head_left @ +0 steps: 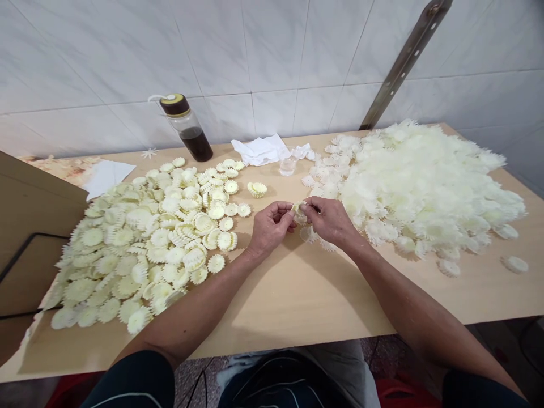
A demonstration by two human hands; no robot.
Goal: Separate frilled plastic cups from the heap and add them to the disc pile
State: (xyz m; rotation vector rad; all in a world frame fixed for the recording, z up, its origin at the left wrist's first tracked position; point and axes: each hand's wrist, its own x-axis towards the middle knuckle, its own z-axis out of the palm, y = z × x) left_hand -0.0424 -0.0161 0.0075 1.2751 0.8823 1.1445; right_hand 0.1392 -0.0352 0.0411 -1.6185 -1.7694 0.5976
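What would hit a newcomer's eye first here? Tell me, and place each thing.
Probably the two heaps on the table: a pile of notched, pale-yellow discs at the left, and a mound of frilly, whitish pieces at the right. Between them, the left hand and right hand meet over a small pale piece. Behind the left heap, a bottle of dark liquid stands out against the tiled wall.

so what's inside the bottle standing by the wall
The bottle holds a dark liquid in its lower part, and looks clear above that. Anything sunk in the liquid can't be made out, and the cap hides the very top.
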